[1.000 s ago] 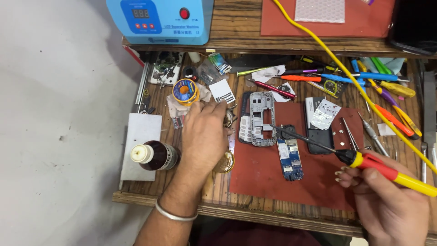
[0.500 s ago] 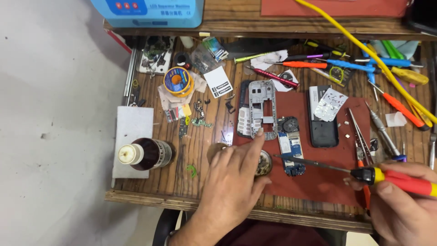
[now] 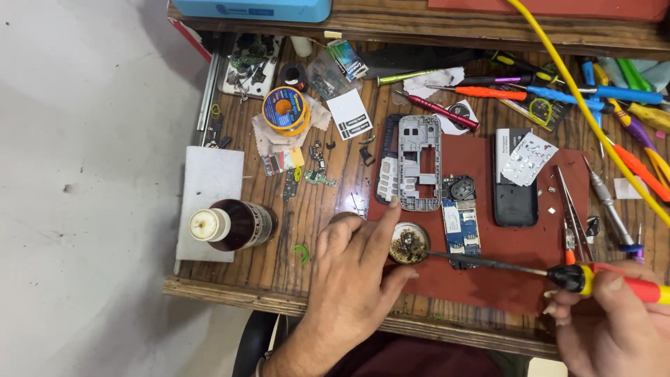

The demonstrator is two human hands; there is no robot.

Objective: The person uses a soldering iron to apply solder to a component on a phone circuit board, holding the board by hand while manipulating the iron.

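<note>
**Iron tip in the paste tin on a crowded repair surface**

The wooden surface fills most of the view, strewn with tools and phone parts. At its centre lies a red mat. At 12 o'clock on the mat's upper edge sits a grey phone frame, and at 3 o'clock from that a black phone body with a pale keypad sheet on top. A yellow cable runs from 12 o'clock down to 3 o'clock across the scattered screwdrivers.

The left hand comes in from 6 o'clock, fingers loosely spread, forefinger and thumb curled around a small round tin of dark paste at the mat's 9 o'clock edge, steadying it. The right hand, at 4 o'clock, is closed around the red and yellow handle of a soldering iron, whose thin shaft reaches toward 9 o'clock with its tip in the tin.

At 9 o'clock a brown bottle lies on a white slab. A solder spool rests at 11 o'clock. Just beside the tin, at its 3 o'clock, is a small blue circuit board. Tweezers lie at 3 o'clock on the mat.
</note>
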